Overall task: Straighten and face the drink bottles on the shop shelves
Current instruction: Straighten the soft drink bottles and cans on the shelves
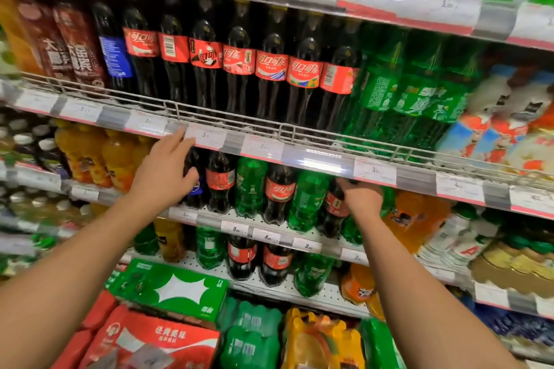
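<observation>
Your right hand (361, 197) grips the upright cola bottle (334, 209) from its right side — left hand (163, 172) (fingers spread) touches a darker bottle (193, 179).

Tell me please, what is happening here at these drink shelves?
A person is tidying soft drink bottles in a shop. Both arms reach to the second shelf from the camera's eye level. The left hand rests on a dark bottle with a blue label, its fingers near the price strip above. The right hand grips the top of a small cola bottle standing between green bottles. On the shelf above, some tall cola bottles show barcodes instead of logos.
</observation>
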`<control>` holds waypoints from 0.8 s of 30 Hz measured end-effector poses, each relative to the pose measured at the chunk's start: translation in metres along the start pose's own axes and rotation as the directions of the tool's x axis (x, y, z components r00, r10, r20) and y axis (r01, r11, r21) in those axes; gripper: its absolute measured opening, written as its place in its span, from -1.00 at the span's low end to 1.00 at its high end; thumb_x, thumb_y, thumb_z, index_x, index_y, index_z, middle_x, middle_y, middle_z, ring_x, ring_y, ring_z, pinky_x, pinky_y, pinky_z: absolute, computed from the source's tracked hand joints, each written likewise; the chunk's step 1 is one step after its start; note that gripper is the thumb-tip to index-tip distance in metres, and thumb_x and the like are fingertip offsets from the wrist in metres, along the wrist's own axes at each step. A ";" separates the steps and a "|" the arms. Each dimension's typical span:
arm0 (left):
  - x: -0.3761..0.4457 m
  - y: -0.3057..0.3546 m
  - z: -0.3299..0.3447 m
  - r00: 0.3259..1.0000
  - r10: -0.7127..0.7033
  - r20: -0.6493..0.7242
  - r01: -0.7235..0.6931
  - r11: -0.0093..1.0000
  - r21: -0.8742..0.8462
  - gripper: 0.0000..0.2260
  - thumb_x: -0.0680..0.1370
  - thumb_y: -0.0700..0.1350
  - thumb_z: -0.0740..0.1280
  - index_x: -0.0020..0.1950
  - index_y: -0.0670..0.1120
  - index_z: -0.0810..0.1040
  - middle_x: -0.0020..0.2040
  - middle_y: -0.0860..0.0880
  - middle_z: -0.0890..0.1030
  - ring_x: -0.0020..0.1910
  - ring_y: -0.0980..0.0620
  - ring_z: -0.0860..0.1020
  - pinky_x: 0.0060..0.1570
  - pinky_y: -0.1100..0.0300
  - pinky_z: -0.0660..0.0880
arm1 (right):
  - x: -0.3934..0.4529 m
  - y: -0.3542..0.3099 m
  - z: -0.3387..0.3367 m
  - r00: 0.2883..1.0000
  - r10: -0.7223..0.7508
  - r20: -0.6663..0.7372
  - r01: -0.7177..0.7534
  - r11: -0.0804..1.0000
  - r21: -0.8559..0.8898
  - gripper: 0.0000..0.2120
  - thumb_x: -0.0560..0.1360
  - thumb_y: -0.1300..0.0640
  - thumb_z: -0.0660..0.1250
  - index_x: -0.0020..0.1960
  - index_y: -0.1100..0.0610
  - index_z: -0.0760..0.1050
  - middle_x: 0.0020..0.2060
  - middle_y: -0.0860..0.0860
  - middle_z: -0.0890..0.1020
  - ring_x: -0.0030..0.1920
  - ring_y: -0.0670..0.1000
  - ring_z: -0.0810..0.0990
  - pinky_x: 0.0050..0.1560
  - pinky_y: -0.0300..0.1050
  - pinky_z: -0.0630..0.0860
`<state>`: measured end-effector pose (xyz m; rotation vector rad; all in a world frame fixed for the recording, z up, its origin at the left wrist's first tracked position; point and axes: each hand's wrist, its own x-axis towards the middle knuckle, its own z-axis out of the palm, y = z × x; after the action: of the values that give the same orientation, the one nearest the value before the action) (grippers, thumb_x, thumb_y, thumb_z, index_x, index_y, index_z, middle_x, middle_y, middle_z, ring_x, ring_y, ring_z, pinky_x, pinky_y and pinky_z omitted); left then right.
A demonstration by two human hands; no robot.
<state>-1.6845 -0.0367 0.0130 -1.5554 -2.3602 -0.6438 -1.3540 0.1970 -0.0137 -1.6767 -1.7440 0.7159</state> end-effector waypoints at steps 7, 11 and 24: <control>-0.030 0.033 0.036 0.918 0.379 -0.121 -0.390 0.916 -0.094 -0.59 0.51 -0.09 0.20 0.32 -0.15 0.57 0.40 -0.14 0.50 0.35 -0.18 0.45 0.32 -0.13 0.44 | -0.015 0.004 -0.003 0.994 -0.060 -0.096 0.047 0.991 -0.128 -0.49 0.54 -0.28 0.36 -0.17 0.20 0.51 -0.25 0.11 0.59 -0.19 0.18 0.59 -0.23 -0.07 0.46; -0.028 0.038 0.076 0.919 0.370 0.136 -0.358 0.928 -0.107 -0.52 0.52 -0.01 0.16 0.41 -0.08 0.52 0.47 -0.09 0.46 0.40 -0.14 0.43 0.31 -0.17 0.48 | -0.035 0.003 -0.008 0.987 -0.119 -0.109 0.089 0.964 -0.249 -0.49 0.55 -0.29 0.34 -0.19 0.19 0.48 -0.26 0.07 0.58 -0.21 0.16 0.57 -0.25 -0.03 0.53; 0.043 0.082 0.086 0.969 -0.055 0.242 0.083 0.991 -0.108 -0.69 0.62 0.03 0.25 -0.12 -0.19 0.54 0.12 -0.21 0.58 -0.06 -0.17 0.52 -0.12 0.06 0.47 | -0.096 0.046 -0.017 0.930 -0.308 -0.201 0.297 0.951 -0.085 -0.75 0.56 -0.09 0.43 0.07 0.01 0.43 -0.26 -0.11 0.56 -0.24 0.06 0.55 -0.27 -0.07 0.38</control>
<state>-1.6232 0.0669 -0.0248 -1.6917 -2.6048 -0.6548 -1.3093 0.1035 -0.0423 -1.4134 -1.8238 0.3387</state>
